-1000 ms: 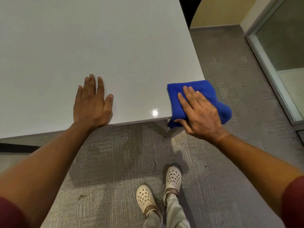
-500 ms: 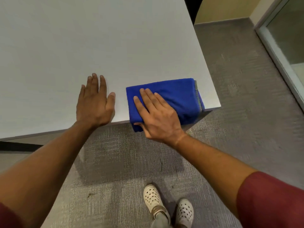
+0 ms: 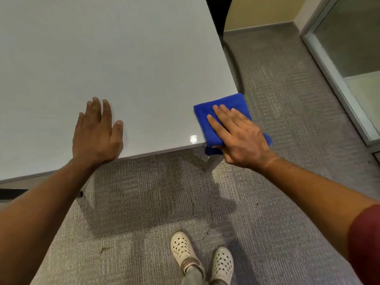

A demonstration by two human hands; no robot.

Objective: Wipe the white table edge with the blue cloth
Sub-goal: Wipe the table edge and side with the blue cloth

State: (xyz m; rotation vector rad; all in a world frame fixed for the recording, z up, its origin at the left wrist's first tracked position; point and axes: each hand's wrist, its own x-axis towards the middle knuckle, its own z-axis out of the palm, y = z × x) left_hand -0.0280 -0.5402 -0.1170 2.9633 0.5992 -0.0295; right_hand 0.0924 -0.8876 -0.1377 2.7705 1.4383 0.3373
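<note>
Right hand [image 3: 240, 137], fingers flat, presses the blue cloth [image 3: 221, 112] over the white table [image 3: 123, 58] corner; left hand [image 3: 96, 133] rests spread, holding nothing.

One white surface [image 3: 123, 58], one blue cloth [image 3: 224, 103], two bare hands [image 3: 96, 136] [image 3: 240, 138], two white perforated shoes [image 3: 182, 246] [image 3: 223, 263].

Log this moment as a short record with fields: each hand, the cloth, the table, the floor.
left hand: flat, palm down on the white table by its near edge, holding nothing
right hand: pressed flat on the blue cloth, fingers spread
blue cloth: folded, at the table's near right corner, draped over the edge
white table: only the hands and cloth on its visible part
floor: grey carpet; white perforated shoes below
</note>
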